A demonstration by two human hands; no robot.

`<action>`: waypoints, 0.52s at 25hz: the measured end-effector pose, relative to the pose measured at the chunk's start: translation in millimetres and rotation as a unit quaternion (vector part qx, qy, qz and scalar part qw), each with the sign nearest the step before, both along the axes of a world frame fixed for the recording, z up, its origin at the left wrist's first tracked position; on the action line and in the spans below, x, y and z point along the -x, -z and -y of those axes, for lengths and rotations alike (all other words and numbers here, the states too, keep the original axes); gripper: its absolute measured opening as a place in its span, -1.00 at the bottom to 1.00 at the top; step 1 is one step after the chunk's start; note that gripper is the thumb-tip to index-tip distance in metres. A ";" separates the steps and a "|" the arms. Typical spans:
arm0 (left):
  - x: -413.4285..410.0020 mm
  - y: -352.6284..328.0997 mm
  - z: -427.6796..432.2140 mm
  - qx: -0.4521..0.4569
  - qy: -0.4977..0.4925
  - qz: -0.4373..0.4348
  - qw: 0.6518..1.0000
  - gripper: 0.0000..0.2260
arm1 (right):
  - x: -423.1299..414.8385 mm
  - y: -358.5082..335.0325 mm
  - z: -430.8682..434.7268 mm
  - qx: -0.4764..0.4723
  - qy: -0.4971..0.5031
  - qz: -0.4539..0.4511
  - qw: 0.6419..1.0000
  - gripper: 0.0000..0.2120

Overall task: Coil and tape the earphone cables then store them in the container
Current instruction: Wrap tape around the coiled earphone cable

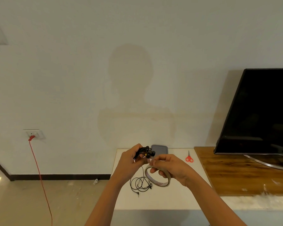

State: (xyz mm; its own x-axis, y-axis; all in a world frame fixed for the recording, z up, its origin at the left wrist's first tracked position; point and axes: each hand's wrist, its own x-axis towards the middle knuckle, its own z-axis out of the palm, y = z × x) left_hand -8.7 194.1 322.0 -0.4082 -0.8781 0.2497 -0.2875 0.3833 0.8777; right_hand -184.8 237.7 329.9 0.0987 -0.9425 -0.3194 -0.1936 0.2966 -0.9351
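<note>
My left hand (131, 159) grips a coiled bundle of black earphone cable (145, 153) above the white table. My right hand (168, 167) holds a roll of tape (155, 180), with fingers through the ring, and its fingertips pinch the tape's loose end right beside the bundle. A second black earphone cable (140, 185) lies loosely looped on the white table (178, 201) under the hands. The grey container (162, 150) sits at the table's far edge, partly hidden by the bundle.
Red-handled scissors (189, 158) lie at the table's far right. A wooden stand (235, 175) with a black TV (260, 111) adjoins on the right. A red cord (39, 176) hangs from a wall socket at left.
</note>
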 end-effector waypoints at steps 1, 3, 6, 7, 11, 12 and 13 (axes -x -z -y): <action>-1.4 2.3 -0.5 -0.021 -0.011 0.020 1.000 -0.90 | 0.9 2.6 -0.6 0.000 0.017 -0.007 1.000 -0.87; -2.6 12.2 -1.7 -0.103 -0.046 0.028 0.993 -0.89 | 3.0 8.8 -2.9 0.013 0.057 -0.024 0.998 -0.89; 6.3 31.2 -5.9 -0.326 -0.108 -0.090 0.935 -0.84 | 3.6 17.9 -9.5 0.024 0.106 -0.026 0.994 -0.91; 11.1 36.1 -7.2 -0.373 -0.124 -0.137 0.909 -0.80 | 2.4 20.6 -11.3 0.022 0.114 -0.020 0.993 -0.91; 25.6 45.1 -19.5 -0.335 -0.149 -0.116 0.923 -0.75 | -8.9 27.1 -12.9 0.019 0.127 -0.021 0.991 -0.92; 28.5 46.8 -23.7 -0.297 -0.142 -0.098 0.939 -0.75 | -12.0 27.4 -12.2 0.026 0.132 -0.022 0.991 -0.93; 31.2 47.7 -27.1 -0.272 -0.140 -0.086 0.948 -0.76 | -14.7 26.7 -11.6 0.034 0.137 -0.024 0.990 -0.93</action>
